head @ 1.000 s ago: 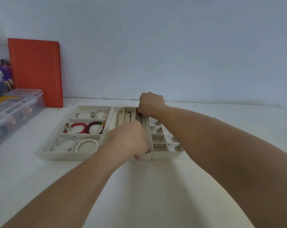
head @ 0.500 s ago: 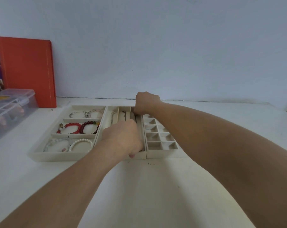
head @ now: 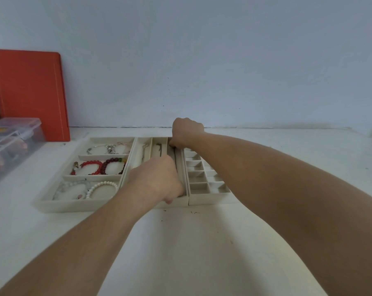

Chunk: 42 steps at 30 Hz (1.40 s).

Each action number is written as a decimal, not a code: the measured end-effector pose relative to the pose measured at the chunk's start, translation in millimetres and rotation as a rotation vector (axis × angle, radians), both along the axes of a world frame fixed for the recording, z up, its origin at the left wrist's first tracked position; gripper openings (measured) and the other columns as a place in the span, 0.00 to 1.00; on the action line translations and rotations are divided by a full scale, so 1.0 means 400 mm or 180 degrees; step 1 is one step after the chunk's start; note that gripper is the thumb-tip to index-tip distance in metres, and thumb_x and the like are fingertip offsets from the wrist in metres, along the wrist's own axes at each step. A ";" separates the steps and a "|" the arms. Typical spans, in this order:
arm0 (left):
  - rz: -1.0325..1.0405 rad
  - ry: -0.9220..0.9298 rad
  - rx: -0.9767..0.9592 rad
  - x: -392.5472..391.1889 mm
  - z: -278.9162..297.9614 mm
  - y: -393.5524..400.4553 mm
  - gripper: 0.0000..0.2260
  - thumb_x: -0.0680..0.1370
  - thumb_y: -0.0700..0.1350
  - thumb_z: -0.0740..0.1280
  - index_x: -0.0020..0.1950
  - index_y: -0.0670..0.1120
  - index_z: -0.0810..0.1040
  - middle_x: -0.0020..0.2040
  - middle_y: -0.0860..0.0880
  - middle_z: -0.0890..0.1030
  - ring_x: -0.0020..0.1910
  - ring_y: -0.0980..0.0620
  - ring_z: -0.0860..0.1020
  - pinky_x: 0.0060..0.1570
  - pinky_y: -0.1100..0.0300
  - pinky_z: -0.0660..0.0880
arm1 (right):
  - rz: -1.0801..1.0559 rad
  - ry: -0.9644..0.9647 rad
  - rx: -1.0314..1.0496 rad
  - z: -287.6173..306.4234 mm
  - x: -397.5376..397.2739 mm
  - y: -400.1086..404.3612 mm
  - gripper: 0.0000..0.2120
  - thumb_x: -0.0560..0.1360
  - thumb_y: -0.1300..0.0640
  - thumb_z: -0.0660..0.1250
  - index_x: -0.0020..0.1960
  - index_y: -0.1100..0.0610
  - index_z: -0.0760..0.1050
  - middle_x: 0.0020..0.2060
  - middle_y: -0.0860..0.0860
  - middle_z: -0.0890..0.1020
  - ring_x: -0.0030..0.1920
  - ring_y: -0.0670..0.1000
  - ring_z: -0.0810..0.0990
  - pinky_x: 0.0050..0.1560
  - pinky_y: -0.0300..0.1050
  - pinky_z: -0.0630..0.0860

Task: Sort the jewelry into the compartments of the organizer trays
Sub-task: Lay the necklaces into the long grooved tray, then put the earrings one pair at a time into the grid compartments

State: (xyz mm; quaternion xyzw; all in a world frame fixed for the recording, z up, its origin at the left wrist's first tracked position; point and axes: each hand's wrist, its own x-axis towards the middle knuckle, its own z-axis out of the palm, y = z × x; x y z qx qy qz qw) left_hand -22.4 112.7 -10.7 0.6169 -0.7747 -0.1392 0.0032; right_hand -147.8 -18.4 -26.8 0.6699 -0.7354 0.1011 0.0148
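Two hands worked one dark necklace [head: 175,155] from its opposite ends: the right hand [head: 186,132], knuckles up and fingers curled, appeared to pinch the far end, while the left hand [head: 157,181] was curled over the near end, though whether its fingers actually held the chain could not be told. The necklace lay stretched in the rightmost long slot of the middle tray [head: 159,205], its long axis running from the person toward the wall, the left hand nearer the body. Any settling of the chain would likely run along that line. Two other chains occupied neighbouring slots. Beaded bracelets filled the left tray [head: 59,205]; the small-celled right tray [head: 210,200] looked unfilled. A clear plastic box [head: 12,144] and an orange folder [head: 29,92] stood well apart at left.
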 end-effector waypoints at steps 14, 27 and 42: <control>-0.0057 0.0177 0.0186 0.020 0.007 -0.014 0.07 0.68 0.42 0.75 0.30 0.45 0.82 0.28 0.50 0.82 0.40 0.46 0.83 0.48 0.51 0.82 | -0.0003 -0.0050 -0.0049 0.020 -0.003 0.020 0.10 0.71 0.63 0.66 0.36 0.55 0.66 0.33 0.49 0.72 0.33 0.51 0.72 0.31 0.40 0.63; 0.0036 0.0741 -0.0722 0.035 0.027 -0.002 0.06 0.74 0.54 0.74 0.39 0.54 0.83 0.38 0.60 0.80 0.41 0.57 0.79 0.43 0.58 0.75 | -0.0515 -0.0360 -0.0462 0.131 -0.209 0.124 0.09 0.68 0.56 0.69 0.47 0.54 0.82 0.41 0.48 0.85 0.38 0.51 0.82 0.38 0.39 0.75; -0.0605 0.1702 -0.0727 -0.201 0.023 0.035 0.01 0.75 0.49 0.74 0.44 0.55 0.85 0.38 0.57 0.81 0.36 0.61 0.78 0.36 0.64 0.71 | -0.0006 -0.1555 -0.0318 -0.036 -0.550 0.424 0.03 0.74 0.47 0.74 0.45 0.45 0.86 0.38 0.42 0.84 0.34 0.45 0.79 0.38 0.42 0.75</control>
